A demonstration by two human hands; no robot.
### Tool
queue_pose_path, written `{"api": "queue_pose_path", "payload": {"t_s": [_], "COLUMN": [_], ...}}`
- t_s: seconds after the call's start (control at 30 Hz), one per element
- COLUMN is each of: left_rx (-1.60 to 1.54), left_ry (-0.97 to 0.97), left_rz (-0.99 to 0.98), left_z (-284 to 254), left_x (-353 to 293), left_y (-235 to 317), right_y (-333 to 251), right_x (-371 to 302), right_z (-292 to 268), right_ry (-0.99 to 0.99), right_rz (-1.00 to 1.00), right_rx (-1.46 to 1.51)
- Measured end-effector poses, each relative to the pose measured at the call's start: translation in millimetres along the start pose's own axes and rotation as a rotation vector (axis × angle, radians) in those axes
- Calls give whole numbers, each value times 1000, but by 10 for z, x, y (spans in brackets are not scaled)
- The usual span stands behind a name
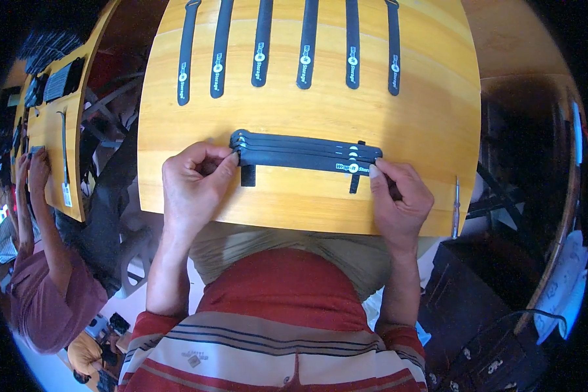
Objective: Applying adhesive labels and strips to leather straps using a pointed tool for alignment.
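A small stack of black storage straps, fanned slightly so their edges show, lies crosswise near the front of the wooden table. My left hand pinches the stack's left end between thumb and fingers. At the opposite end, my right hand grips the straps' lower right corner the same way. Two short black strips stick out from under the stack, a left strip and a narrower right strip.
Several more black straps, such as one middle strap, lie apart in a row at the table's far side. A slim screwdriver-like tool rests by the right edge. To the left, another person works at a second table.
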State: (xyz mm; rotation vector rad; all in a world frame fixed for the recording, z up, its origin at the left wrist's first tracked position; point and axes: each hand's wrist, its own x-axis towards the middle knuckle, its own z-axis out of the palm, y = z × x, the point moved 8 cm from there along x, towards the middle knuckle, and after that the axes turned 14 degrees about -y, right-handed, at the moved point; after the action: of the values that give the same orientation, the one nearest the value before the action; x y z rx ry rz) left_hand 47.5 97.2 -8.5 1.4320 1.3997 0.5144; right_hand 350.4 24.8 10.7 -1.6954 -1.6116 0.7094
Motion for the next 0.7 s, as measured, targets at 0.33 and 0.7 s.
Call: {"api": "queue_pose_path", "payload": {"t_s": [0.33, 0.7], "left_rx": [22, 25], "left_ry": [-7, -2], "left_rz": [29, 16], "left_z": [3, -35], "left_x": [1, -13], "left_y": [40, 3], "right_y": [-25, -62], "right_x": [1, 2], "right_z": [-11, 35], "right_ry": [-3, 5], "right_rz": [15, 3], "right_rx": [-29, -26]}}
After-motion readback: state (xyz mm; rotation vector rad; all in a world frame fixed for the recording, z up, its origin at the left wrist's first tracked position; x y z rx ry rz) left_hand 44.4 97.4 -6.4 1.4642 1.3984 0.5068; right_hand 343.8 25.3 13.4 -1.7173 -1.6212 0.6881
